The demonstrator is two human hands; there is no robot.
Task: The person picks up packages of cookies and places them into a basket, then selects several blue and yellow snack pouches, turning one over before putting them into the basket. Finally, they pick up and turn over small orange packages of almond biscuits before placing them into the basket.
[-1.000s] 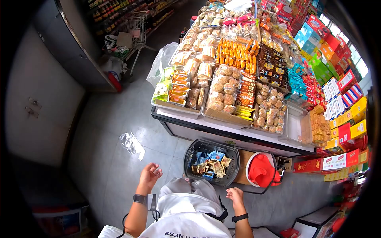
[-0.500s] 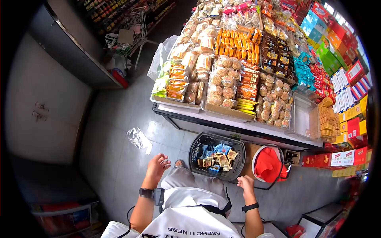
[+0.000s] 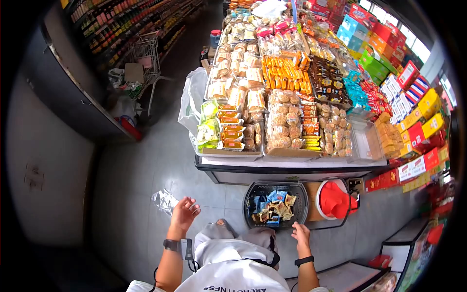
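Observation:
My left hand (image 3: 185,214) is raised over the floor with its fingers apart and nothing in it, beside a crumpled clear plastic piece (image 3: 164,200). Just below the right corner of a dark basket (image 3: 250,198), my right hand (image 3: 301,233) hangs with fingers spread and holds nothing. Blue and tan wrapped snacks (image 3: 277,207) lie in the basket, which stands on the floor. A white bucket (image 3: 318,207) with red cloth (image 3: 333,199) in it stands to the right.
A display table (image 3: 292,164) ahead holds packaged biscuits and cakes (image 3: 284,121). Stacked boxes (image 3: 418,134) line the right side. At the upper left are a shopping cart (image 3: 146,65) and shelves of bottles (image 3: 104,27). A grey wall (image 3: 53,146) is at left.
The view has tilted up and shifted, showing more of the shelves and table's far end. In my right hand, the fingers have opened from a loose curl. My left hand stays open.

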